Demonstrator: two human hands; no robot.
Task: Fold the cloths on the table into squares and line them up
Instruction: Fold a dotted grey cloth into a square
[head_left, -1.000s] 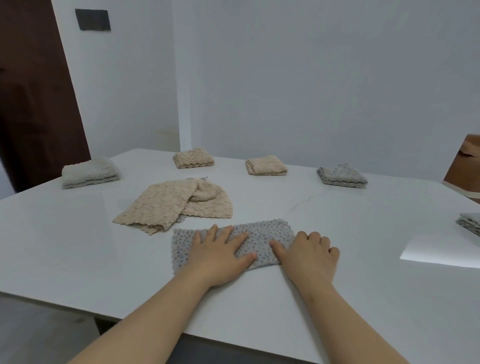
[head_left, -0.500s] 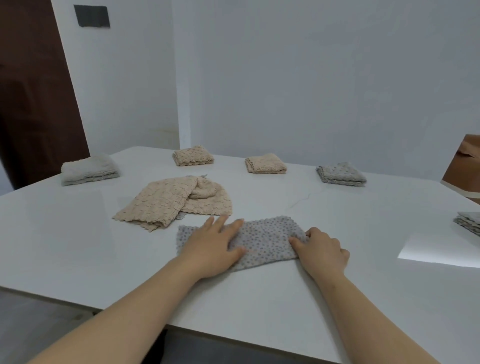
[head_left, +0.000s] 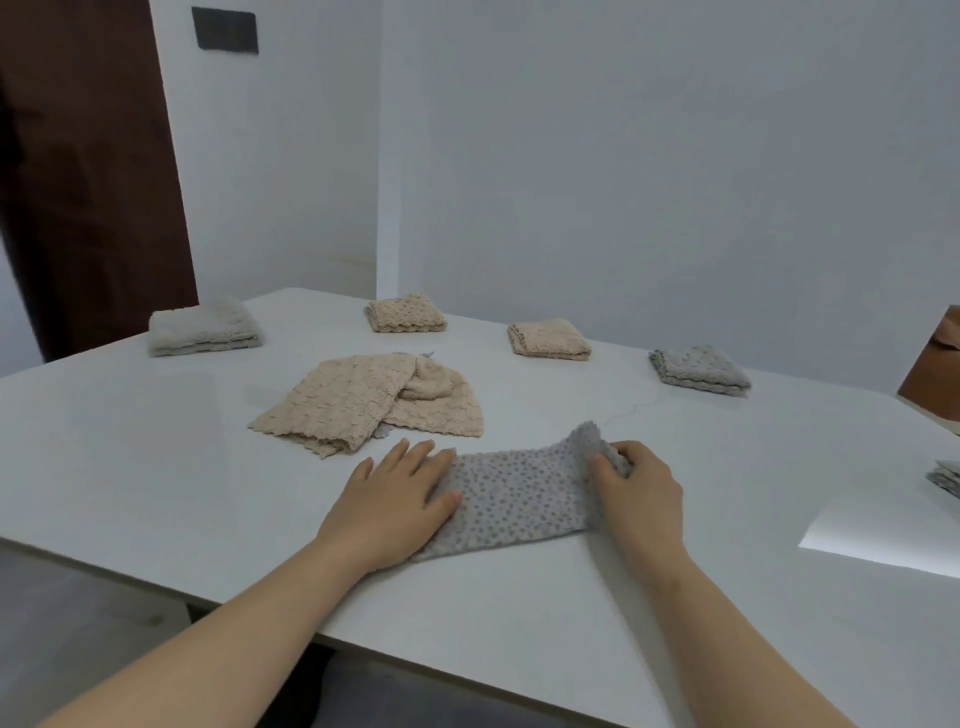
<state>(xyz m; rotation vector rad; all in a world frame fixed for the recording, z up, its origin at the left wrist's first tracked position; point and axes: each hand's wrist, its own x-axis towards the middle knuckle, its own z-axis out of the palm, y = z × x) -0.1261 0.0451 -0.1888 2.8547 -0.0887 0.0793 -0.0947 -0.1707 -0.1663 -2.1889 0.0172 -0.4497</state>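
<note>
Pressing flat on the left end of the grey dotted cloth (head_left: 519, 499), the left hand (head_left: 395, 499) lies palm down, with its fingers (head_left: 415, 457) straight, a little spread, and pointing toward the top of the frame.

The cloth sits low in the centre of the frame, near the front edge of the white table (head_left: 156, 467). It is folded into a strip. Its long axis runs left to right and climbs slightly toward the right.

The right hand (head_left: 639, 493) is at the strip's right end. Its fingers are curled and pinching that end, which is lifted off the table and bunched into a small peak.

Just above the left hand lies a beige cloth (head_left: 363, 405), loosely folded, with one corner pointing to the lower left.

Folded squares across the far side of the table, left to right:
- pale grey square (head_left: 202, 327), upper left
- beige square (head_left: 405, 313)
- second beige square (head_left: 548, 339)
- grey square (head_left: 698, 370), right of centre

They are spaced well apart in a rough row. Another folded grey cloth (head_left: 948, 478) is cut off by the right edge of the frame.

A dark brown door (head_left: 78, 182) fills the upper left.
</note>
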